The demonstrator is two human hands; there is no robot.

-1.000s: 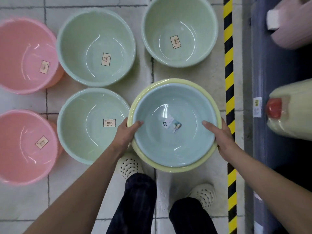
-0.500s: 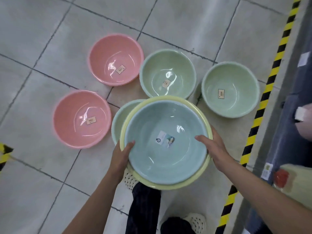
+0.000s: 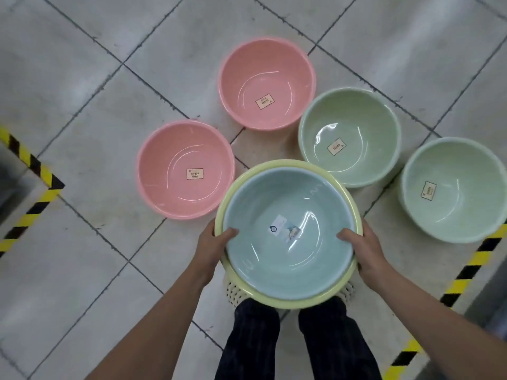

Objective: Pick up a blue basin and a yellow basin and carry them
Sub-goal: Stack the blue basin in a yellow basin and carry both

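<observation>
A blue basin [image 3: 288, 215] with a sticker in its bottom is nested inside a slightly larger yellow basin [image 3: 277, 298], of which mostly the rim shows. I hold the pair up in front of my legs, above the floor. My left hand [image 3: 215, 244] grips the left rims, thumb inside the blue basin. On the opposite side my right hand [image 3: 362, 249] grips the right rims the same way.
On the tiled floor stand two pink basins [image 3: 186, 171] [image 3: 267, 83] and two green basins [image 3: 349, 137] [image 3: 455, 190]. Yellow-black hazard tape [image 3: 35, 171] marks the floor at left, more tape [image 3: 463, 275] at right. My legs and shoes are below the basins.
The nested basins have risen off the floor with both hands on them. The view has turned, so the floor basins now lie ahead and one green basin is hidden.
</observation>
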